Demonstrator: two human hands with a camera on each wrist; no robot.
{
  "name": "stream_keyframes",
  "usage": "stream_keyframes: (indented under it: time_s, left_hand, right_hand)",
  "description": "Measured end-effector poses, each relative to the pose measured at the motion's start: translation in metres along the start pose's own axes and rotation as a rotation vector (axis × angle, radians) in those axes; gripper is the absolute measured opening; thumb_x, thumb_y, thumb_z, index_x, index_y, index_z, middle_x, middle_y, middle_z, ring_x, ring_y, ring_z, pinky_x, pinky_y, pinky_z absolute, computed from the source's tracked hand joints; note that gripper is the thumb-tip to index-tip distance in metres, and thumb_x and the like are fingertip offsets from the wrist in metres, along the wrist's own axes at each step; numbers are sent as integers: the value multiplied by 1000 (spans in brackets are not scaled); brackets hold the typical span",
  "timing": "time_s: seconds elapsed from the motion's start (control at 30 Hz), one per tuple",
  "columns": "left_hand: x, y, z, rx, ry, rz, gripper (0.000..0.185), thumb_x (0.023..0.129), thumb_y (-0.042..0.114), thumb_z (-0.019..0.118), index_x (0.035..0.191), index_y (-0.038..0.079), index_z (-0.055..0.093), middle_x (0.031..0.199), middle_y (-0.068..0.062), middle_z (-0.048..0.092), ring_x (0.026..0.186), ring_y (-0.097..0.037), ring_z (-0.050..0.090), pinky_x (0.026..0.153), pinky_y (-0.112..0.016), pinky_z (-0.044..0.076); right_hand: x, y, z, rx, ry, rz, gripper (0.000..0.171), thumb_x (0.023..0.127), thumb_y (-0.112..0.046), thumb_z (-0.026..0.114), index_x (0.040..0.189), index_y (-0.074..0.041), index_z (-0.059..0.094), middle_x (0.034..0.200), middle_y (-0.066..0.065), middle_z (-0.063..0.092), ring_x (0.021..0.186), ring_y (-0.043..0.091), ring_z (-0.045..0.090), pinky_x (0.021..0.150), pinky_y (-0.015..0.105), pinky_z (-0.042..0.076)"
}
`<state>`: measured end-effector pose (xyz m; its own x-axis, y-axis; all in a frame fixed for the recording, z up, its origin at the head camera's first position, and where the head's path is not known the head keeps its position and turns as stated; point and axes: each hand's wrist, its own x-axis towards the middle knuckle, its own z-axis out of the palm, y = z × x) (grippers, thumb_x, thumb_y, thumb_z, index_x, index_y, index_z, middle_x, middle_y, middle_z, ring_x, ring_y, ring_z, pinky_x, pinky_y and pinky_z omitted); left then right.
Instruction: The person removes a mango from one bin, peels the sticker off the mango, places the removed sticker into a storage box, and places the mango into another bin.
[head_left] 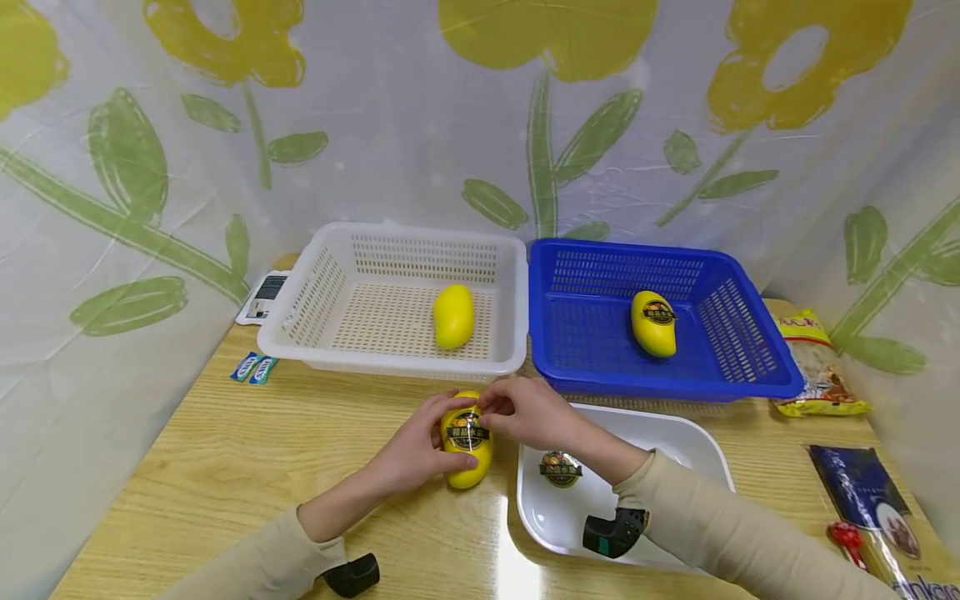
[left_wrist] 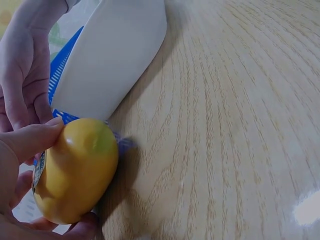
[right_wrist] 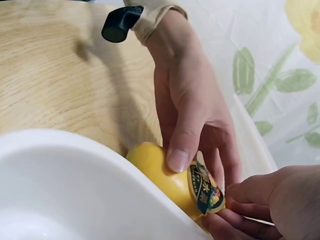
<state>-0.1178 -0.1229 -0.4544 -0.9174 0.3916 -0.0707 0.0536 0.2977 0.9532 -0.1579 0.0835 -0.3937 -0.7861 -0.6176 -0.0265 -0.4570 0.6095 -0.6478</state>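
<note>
A yellow mango lies on the wooden table, held by my left hand with thumb and fingers around its sides. On its upper face is a dark fruit sticker with gold and white print. My right hand has curled fingers at the far right edge of that sticker, pinching it, as the right wrist view shows at the sticker. The left wrist view shows the mango's bare end; the right fingertips are partly hidden there. Another sticker lies in the white tray under my right forearm.
Behind stand a white basket with a plain mango and a blue basket with a stickered mango. A yellow snack bag, a dark packet and a red object lie right. Small sachets lie left.
</note>
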Motion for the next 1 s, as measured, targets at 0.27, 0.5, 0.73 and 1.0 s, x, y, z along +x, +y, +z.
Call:
stream_keyframes:
  time_s: [0.27, 0.5, 0.73, 1.0]
  left_hand:
    - [0, 0, 0, -20, 2, -11, 69, 79, 13, 82, 140, 6, 50, 155, -25, 20, 129, -42, 45, 100, -41, 46]
    - [-1, 0, 0, -41, -5, -10, 68, 80, 13, 82, 139, 6, 50, 155, -26, 18, 129, -42, 45, 99, -39, 48]
    - [-1, 1, 0, -10, -2, -36, 71, 79, 15, 83, 140, 7, 49, 156, -23, 19, 129, -40, 45, 99, -38, 48]
    - [1, 3, -1, 41, 9, -22, 72, 78, 17, 84, 140, 5, 50, 154, -23, 25, 132, -40, 41, 101, -44, 46]
  right_hand:
    - [1, -2, 2, 42, -7, 5, 12, 88, -15, 72, 97, -9, 72, 87, -4, 70, 79, 9, 67, 71, 22, 52]
    - [2, -4, 6, 53, -20, -9, 12, 83, -10, 76, 95, -9, 74, 85, -4, 69, 76, 7, 64, 69, 21, 50]
    - [2, -4, 8, 28, -17, -27, 18, 80, 0, 70, 96, -7, 73, 86, -2, 71, 76, 5, 63, 71, 20, 49]
    - [0, -5, 6, 50, 1, -34, 21, 80, 2, 63, 96, -8, 72, 89, -1, 71, 82, 9, 66, 75, 25, 53]
